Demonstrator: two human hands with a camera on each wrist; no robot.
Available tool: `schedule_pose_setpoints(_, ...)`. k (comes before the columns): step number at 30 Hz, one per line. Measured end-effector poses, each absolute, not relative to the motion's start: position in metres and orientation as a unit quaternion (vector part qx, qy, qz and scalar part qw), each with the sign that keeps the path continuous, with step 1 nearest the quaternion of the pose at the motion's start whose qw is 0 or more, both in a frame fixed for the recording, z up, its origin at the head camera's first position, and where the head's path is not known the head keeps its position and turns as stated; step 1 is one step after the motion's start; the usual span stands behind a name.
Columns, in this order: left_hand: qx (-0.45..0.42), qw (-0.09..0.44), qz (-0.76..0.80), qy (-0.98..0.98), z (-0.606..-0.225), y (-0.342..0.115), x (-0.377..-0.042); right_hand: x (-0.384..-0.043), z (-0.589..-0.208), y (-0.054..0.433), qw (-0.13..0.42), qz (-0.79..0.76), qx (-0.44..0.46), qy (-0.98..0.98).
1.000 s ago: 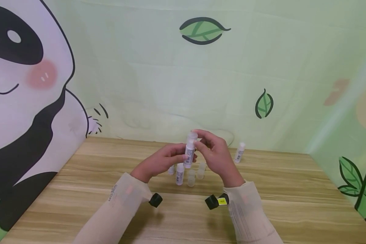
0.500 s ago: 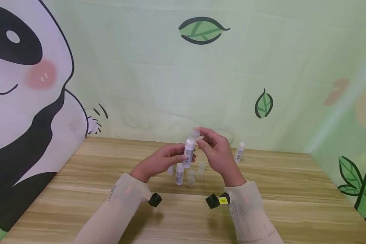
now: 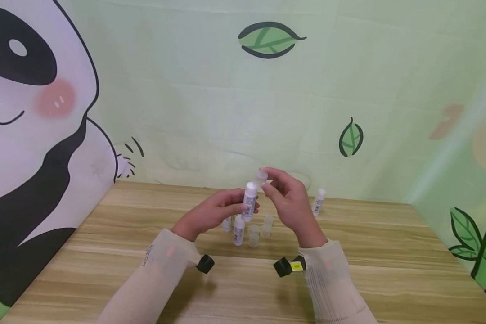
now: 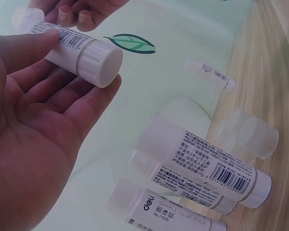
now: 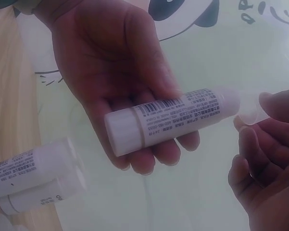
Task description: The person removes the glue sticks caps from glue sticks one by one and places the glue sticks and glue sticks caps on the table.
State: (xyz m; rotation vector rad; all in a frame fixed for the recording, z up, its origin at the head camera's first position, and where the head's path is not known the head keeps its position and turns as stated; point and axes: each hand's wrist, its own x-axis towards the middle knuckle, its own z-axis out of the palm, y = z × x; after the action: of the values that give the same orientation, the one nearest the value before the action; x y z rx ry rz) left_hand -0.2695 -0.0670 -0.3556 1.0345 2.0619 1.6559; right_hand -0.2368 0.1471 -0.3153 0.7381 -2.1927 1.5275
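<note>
In the head view, my left hand (image 3: 214,210) holds a white glue stick (image 3: 249,201) with a barcode label, tilted and raised above the table. Its thumb lies along the label in the left wrist view, with the fingers under the barrel. My right hand (image 3: 288,200) pinches a translucent cap (image 3: 261,177) between thumb and fingertips, right at the stick's upper end and slightly angled to it. Below the hands, a glue stick (image 3: 238,231) without its cap stands upright, and another glue stick (image 3: 227,225) is partly hidden behind the left hand.
Two translucent caps (image 3: 254,237) stand on the wooden table (image 3: 243,283), right of the upright sticks. Farther back right is a lone glue stick (image 3: 318,203). A printed cloth backdrop (image 3: 210,112) rises behind the table. The left wrist view shows several standing sticks close together.
The right hand has drawn the cap up and to the right, off the glue stick's top. The left hand has lowered the stick slightly to the left.
</note>
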Motion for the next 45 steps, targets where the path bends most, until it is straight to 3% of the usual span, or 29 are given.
schedule_pose_setpoints(20, 0.355, 0.116, 0.582, 0.722, -0.352, -0.078, -0.273, -0.236, -0.313, 0.146, 0.199, 0.565, 0.25, -0.76)
schedule_pose_setpoints(45, 0.336, 0.116, 0.6, 0.717, -0.355, -0.089, -0.275, -0.237, -0.321, 0.147, 0.188, 0.558, 0.228, -0.775)
